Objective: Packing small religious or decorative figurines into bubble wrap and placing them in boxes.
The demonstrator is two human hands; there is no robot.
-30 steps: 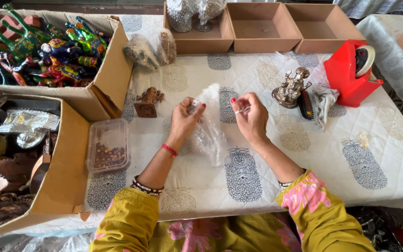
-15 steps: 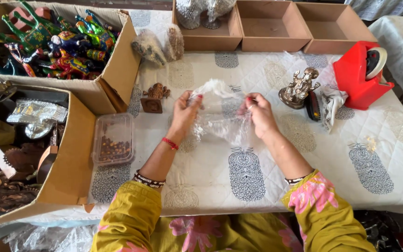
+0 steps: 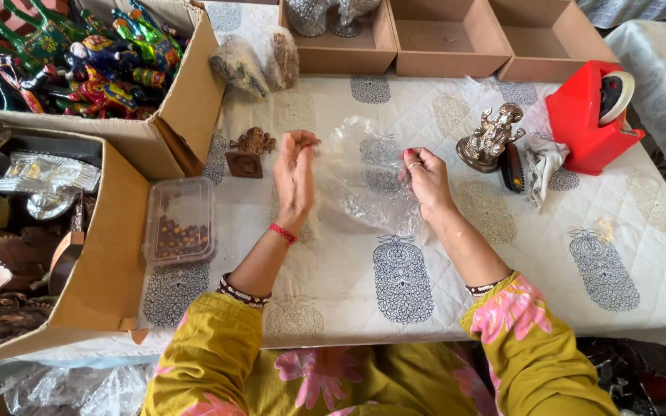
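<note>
The left hand (image 3: 296, 171) and the right hand (image 3: 425, 179) each pinch a side of a clear plastic bag (image 3: 365, 185) above the patterned tablecloth (image 3: 618, 231).

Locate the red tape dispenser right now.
Head view: the red tape dispenser stands at the table's far right, beside the metal figurine, beyond the right hand.

a clear plastic bag (image 3: 368, 181) hangs stretched between the person's two hands above the printed tablecloth, near the middle of the table. it is thin, crinkled and see-through, so the cloth's dark motifs show through it. its upper edge at twelve o'clock is pulled taut between the fingertips, and the loose lower part sags toward six o'clock, brushing the cloth.
</note>
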